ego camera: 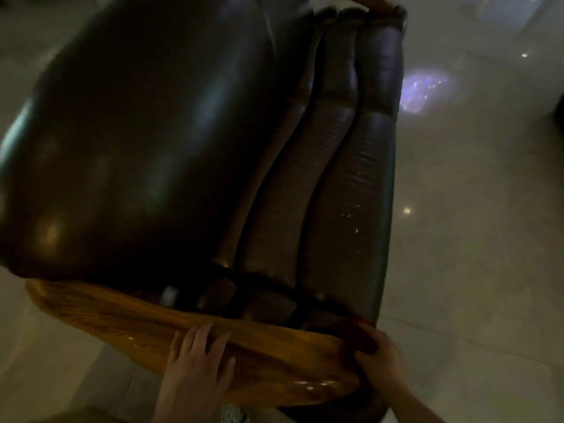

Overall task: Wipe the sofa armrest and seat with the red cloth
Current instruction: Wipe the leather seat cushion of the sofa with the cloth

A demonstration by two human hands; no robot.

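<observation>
A dark leather sofa fills the view, with its broad seat cushion point(146, 141) on the left and padded back rolls point(351, 166) on the right. A glossy wooden armrest point(122, 315) runs across the near end. My left hand point(195, 367) lies flat on the wood with its fingers spread, holding nothing. My right hand point(381, 358) presses a dark red cloth point(361, 334) against the right end of the armrest, where wood meets leather. Most of the cloth is hidden under my fingers.
Pale shiny floor tiles point(476, 239) surround the sofa, with light reflections on the right. A second wooden armrest point(378, 1) shows at the sofa's far end. The picture is dim and a little blurred.
</observation>
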